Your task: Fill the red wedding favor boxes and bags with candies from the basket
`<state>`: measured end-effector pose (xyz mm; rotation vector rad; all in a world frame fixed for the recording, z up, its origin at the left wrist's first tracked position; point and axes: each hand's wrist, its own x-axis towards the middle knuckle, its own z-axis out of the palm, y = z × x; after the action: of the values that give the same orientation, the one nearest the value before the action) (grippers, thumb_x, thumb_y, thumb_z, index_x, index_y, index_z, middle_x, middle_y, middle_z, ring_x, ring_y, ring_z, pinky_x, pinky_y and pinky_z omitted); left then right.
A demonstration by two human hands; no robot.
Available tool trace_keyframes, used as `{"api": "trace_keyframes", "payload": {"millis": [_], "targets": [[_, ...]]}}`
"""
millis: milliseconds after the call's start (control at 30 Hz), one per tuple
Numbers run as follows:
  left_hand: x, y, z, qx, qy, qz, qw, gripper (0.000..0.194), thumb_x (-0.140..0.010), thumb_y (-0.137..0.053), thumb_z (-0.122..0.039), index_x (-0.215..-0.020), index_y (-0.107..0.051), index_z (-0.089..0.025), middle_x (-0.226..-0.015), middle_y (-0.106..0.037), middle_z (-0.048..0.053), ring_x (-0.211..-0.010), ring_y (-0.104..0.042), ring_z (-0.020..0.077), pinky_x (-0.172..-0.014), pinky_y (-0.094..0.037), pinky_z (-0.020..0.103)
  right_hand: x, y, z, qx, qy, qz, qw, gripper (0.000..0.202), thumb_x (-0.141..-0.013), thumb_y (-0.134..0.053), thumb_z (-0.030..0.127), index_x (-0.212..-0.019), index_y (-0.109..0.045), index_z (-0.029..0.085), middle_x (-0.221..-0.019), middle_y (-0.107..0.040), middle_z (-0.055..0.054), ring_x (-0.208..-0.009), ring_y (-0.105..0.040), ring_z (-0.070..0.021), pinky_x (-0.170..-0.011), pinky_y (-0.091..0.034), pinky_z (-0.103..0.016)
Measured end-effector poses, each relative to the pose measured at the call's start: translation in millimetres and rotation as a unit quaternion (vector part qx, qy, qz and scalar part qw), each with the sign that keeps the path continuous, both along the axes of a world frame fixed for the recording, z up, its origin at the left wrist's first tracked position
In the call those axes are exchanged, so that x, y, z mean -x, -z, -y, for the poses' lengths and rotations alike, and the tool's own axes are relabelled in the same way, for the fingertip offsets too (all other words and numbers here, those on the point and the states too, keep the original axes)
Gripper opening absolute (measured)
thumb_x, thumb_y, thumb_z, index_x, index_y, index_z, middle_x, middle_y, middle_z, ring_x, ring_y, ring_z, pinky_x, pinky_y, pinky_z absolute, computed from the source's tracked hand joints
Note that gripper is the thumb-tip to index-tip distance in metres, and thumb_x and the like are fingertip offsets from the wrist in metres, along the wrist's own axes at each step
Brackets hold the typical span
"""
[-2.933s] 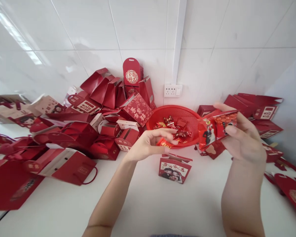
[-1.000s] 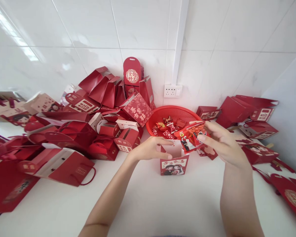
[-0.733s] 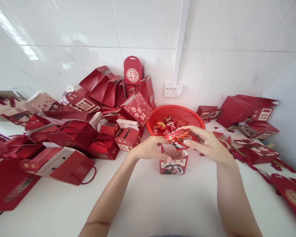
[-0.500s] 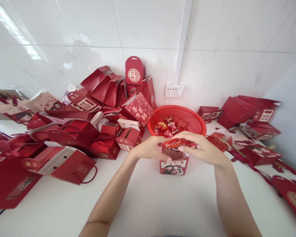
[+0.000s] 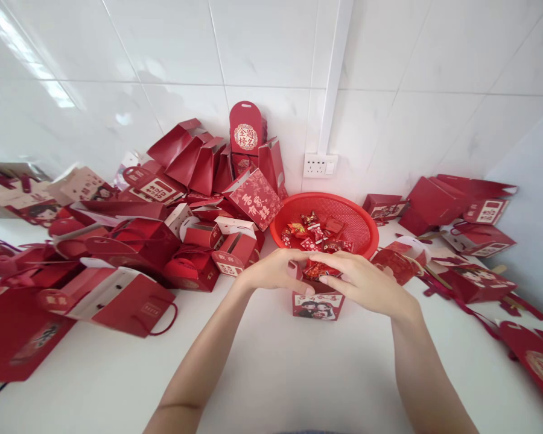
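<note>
A small red gift box (image 5: pixel 318 307) with a cartoon couple printed on its front stands upright on the white table. My left hand (image 5: pixel 276 271) is closed on its left side, thumb at the front rim and fingers curving behind. In the box's mouth is a shiny red candy packet (image 5: pixel 315 270), partly covered by my fingers. My right hand (image 5: pixel 366 282) is closed around the packet from above, its thumb near the box's front edge. Just behind stands a red plastic basket (image 5: pixel 362 220) holding several wrapped candies (image 5: pixel 315 232). The inside of the box is mostly hidden.
Many red gift boxes (image 5: pixel 140 241) are heaped on the left, some piled against the tiled wall. More boxes (image 5: pixel 479 280) and ribbons lie on the right. A white power socket (image 5: pixel 320 166) is fixed to the wall behind the basket.
My right hand has moved left and slightly down, taking the candy packet into the box's mouth. More candies in the basket's front now show. My left hand stays at the box.
</note>
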<state>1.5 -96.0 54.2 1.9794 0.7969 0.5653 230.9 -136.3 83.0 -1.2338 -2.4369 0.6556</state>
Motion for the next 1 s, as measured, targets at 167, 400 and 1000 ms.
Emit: {"api": "trace_keyframes", "payload": {"millis": [167, 400, 1000], "targets": [[0.0, 0.5, -0.9, 0.006, 0.016, 0.016, 1.0, 0.065, -0.07, -0.088, -0.031, -0.132, -0.07, -0.024, -0.135, -0.07, 0.005, -0.126, -0.062, 0.0278, -0.111, -0.043, 0.036, 1.0, 2.0, -1.6, -0.003, -0.024, -0.006, 1.0, 0.047, -0.099, -0.051, 0.022, -0.144, -0.058, 0.029, -0.141, -0.065, -0.004, -0.129, -0.058, -0.0269, -0.107, -0.047, -0.047], [-0.1, -0.4, -0.4, 0.019, 0.012, 0.019, 1.0, 0.071, -0.07, -0.088, -0.033, -0.137, -0.066, -0.024, -0.141, -0.066, 0.006, -0.134, -0.058, 0.0295, -0.116, -0.04, 0.038, 5.4, 5.0, -2.4, -0.024, -0.006, 0.022, 0.999, 0.043, -0.099, -0.051, 0.02, -0.14, -0.061, 0.029, -0.136, -0.066, -0.007, -0.124, -0.061, -0.0273, -0.103, -0.049, -0.046], [0.3, 2.2, -3.2, 0.03, 0.014, 0.033, 0.999, 0.07, -0.07, -0.088, -0.029, -0.136, -0.067, -0.025, -0.139, -0.067, 0.004, -0.135, -0.058, 0.0291, -0.119, -0.038, 0.039, 4.3, 4.1, -7.0, 0.016, 0.008, 0.018, 1.0, 0.013, -0.093, -0.054, 0.019, -0.104, -0.057, 0.024, -0.103, -0.071, -0.004, -0.095, -0.068, -0.025, -0.077, -0.047, -0.034]]}}
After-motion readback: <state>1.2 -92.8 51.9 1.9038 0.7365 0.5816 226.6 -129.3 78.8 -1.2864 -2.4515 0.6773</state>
